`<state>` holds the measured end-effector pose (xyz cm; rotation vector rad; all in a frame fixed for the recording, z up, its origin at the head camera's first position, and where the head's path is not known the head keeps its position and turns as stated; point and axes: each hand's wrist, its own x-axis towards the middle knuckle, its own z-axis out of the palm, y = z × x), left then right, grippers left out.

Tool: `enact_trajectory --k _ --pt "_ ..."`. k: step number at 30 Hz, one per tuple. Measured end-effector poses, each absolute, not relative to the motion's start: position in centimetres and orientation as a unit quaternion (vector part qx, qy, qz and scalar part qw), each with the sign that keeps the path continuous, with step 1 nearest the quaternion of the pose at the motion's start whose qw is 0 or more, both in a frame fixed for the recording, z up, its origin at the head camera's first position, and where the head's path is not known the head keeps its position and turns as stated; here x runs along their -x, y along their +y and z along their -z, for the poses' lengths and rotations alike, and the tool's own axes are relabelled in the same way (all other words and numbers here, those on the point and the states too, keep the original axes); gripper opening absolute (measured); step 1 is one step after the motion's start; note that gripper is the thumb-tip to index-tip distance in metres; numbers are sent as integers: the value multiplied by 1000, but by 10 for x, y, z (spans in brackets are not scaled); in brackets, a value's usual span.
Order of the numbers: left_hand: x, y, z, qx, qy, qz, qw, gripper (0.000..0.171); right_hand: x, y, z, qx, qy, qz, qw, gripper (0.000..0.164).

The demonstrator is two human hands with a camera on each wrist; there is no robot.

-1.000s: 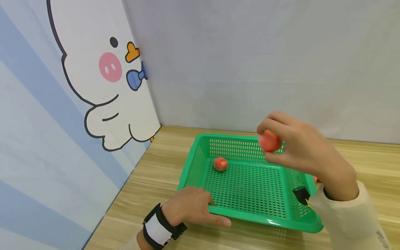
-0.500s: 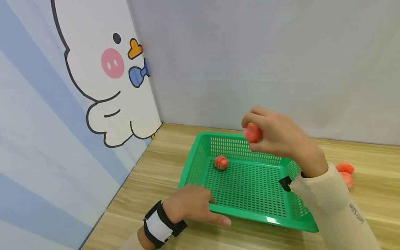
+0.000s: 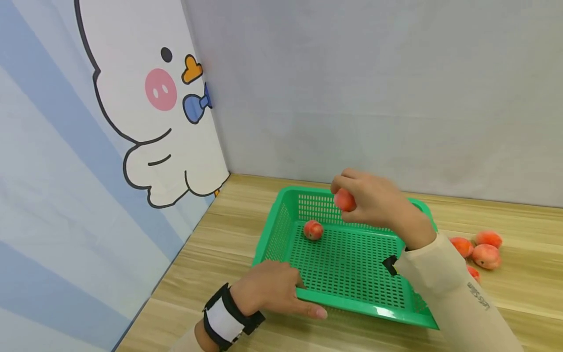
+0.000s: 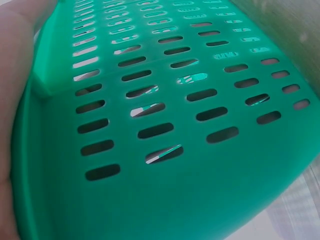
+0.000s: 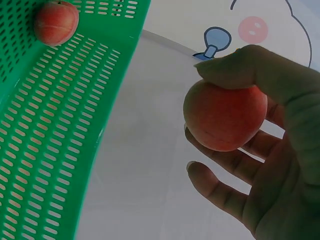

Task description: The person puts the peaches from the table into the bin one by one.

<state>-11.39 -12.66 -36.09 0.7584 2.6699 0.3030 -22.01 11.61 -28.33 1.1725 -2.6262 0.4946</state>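
Note:
My right hand holds a red-pink peach between thumb and fingers, over the back part of a green plastic basket. In the right wrist view the thumb lies on top of the held peach, with fingers beneath and behind it. Another peach sits on the basket floor near its back left corner. At the front left corner my left hand grips the rim, thumb outside and fingertips hidden inside. The left wrist view shows the slotted basket wall close by the hand.
Several peaches lie in a cluster on the wooden table right of the basket, partly behind the right sleeve. A grey-white backdrop stands behind, and a panel with a white cartoon figure stands at the left.
My right hand has carried the peach leftward over the basket and, lately, a little lower. The peaches on the right have come out from behind the arm. The left hand stays on the rim.

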Motion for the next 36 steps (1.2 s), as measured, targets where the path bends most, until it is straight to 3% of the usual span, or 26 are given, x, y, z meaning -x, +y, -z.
enact_trajectory --k 20,36 --pt "114 -127 361 -270 939 -103 184 67 233 109 314 -370 -910 -187 9 36" --pt "113 -126 362 -271 941 -103 174 65 240 101 335 -367 -916 -158 -25 35"
